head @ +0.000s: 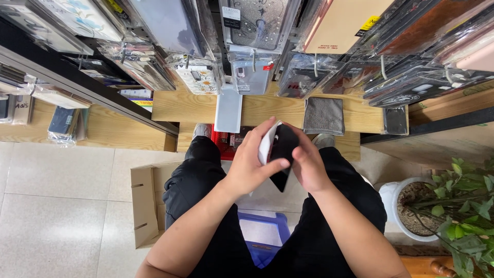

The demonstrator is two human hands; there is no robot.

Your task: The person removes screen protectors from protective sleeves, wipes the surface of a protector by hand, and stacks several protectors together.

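Between the knees, low in the head view, a blue stool [262, 237] shows under the seated person's black trousers, with an open cardboard box [146, 203] on the tiled floor beside the left leg. Above the lap the two hands meet. The left hand [252, 162] is closed on a white cloth [267, 144], thumb pressed across a black phone [283, 157]. The right hand [309, 164] grips the phone from the other side, fingers wrapped round its edge, so the phone sits upright and slightly tilted between both hands. Past the right knee stands a white pot [393, 203] with a green plant [468, 201]. Farther off, the wooden worktop [267, 105] carries a grey cloth [323, 116]. Beyond it hang rows of packaged phone cases [257, 31].
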